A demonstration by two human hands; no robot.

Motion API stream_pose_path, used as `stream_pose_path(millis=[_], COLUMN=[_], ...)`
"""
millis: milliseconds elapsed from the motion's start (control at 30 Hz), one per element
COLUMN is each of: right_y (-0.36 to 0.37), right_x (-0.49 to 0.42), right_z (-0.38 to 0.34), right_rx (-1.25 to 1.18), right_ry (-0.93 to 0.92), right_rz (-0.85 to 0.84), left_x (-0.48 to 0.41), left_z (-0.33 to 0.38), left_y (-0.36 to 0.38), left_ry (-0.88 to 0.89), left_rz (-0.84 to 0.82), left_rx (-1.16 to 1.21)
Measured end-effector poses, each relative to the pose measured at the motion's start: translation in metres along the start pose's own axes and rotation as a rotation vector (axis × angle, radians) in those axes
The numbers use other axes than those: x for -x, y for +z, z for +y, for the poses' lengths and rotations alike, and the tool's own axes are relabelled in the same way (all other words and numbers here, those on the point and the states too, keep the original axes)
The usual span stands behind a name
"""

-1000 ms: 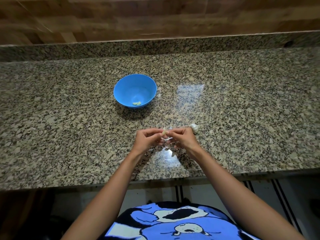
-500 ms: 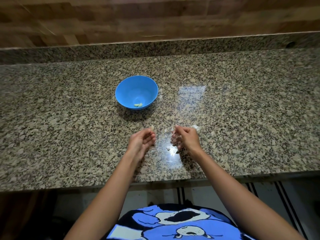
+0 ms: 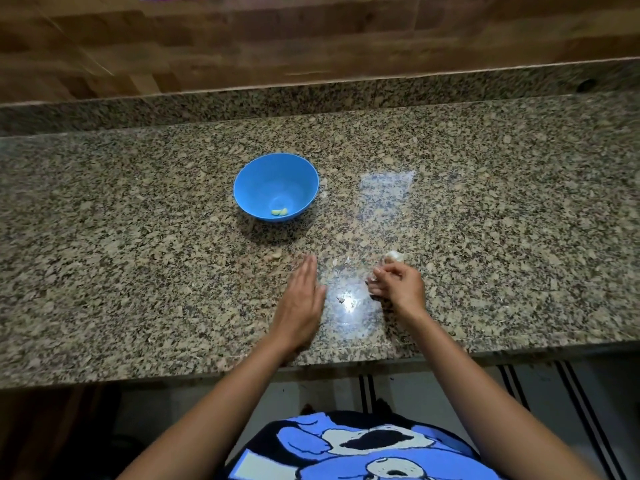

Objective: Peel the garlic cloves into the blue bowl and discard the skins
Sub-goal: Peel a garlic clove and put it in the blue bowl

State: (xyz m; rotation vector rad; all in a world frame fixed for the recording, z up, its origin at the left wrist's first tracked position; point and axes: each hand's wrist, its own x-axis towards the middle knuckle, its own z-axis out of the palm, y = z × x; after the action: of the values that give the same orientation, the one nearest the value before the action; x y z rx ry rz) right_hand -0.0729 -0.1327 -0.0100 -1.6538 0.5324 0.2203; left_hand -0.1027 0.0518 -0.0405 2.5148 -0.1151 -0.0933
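Skins (image 3: 341, 299) next, I reckon

Left hand (image 3: 300, 303) is flat and low over the bench (image 3: 138, 271), fingers (image 3: 308, 271) straight, holding nothing. Right hand (image 3: 398, 285) pinches a pale scrap (image 3: 373, 279), garlic (image 3: 394, 256) just behind it. Bowl (image 3: 249, 188) sits further back with peeled cloves (image 3: 280, 212) inside. I'd rake the loose bits slowly toward the right hand with that flat edge, since they're light and scatter easily.
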Motion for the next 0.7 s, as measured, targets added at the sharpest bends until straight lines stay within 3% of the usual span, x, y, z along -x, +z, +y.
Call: stream_pose_path(millis=[100,367,467,700], right_y=[-0.009,-0.024,-0.017,0.015], right_x=[0.007,0.014,0.015,0.021], right_z=[0.0,0.0,-0.004,-0.01], right_rx=[-0.193,-0.488,-0.509,-0.541], right_ry=[0.105,0.324,0.33,0.382], right_rz=[0.013,-0.077,-0.108,-0.192], left_x=[-0.024,-0.05,-0.03,0.004], left_z=[0.009,0.021,-0.001,-0.051], left_y=[0.012,0.013,0.001,-0.042], left_ry=[0.014,0.368,0.576,0.743], left_rz=[-0.095,-0.325,-0.36,-0.305], left_rx=[-0.068,-0.049,-0.137,-0.27])
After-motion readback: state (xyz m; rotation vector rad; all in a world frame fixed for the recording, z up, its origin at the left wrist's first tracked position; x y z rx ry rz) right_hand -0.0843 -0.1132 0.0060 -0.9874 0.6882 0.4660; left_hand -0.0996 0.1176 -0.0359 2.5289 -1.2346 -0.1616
